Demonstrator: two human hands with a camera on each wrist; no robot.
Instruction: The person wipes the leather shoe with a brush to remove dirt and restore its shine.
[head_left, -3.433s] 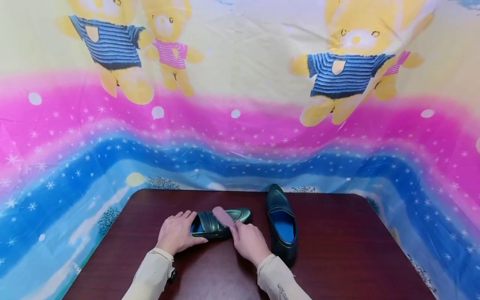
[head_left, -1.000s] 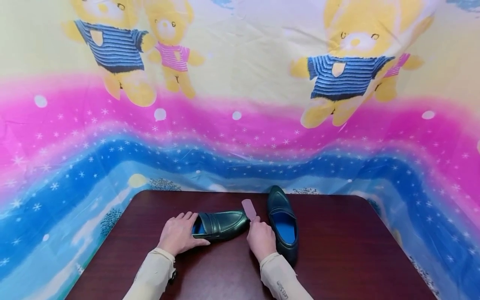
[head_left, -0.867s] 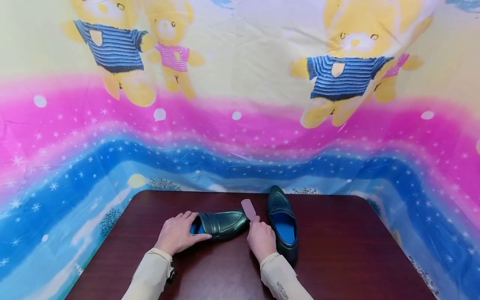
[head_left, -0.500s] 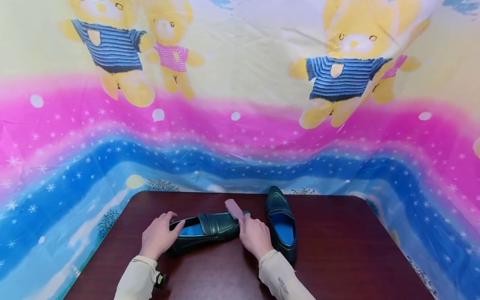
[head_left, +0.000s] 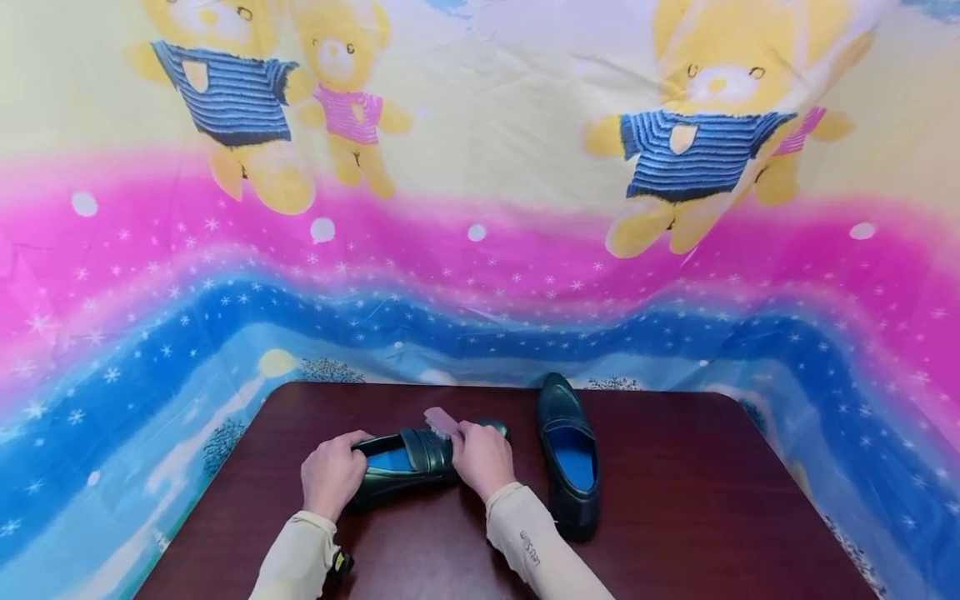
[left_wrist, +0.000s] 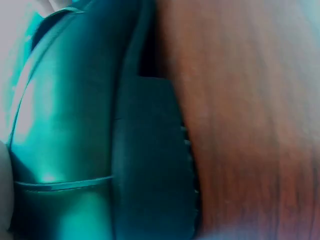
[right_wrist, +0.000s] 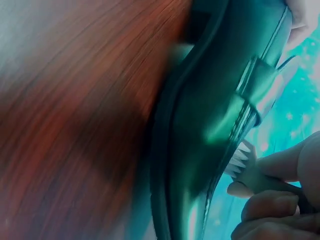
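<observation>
1. Dark-green shoe [head_left: 405,477], head view: between the left fingers [head_left: 354,438], gripping its heel, and the right fingers [head_left: 468,435], pinching the pink brush [head_left: 439,420]. I'd steady the heel, stroke lightly.
2. Left wrist: I get blurred shoe; fingers nearly cut off.
3. Right wrist: bristles [right_wrist: 239,159] just beyond the fingers; I can't judge pressure.

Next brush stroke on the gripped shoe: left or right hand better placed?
Right, I'd judge: the right hand grips the brush, its bristles by the strap of the shoe; the left hand holds the shoe's heel end.
</observation>
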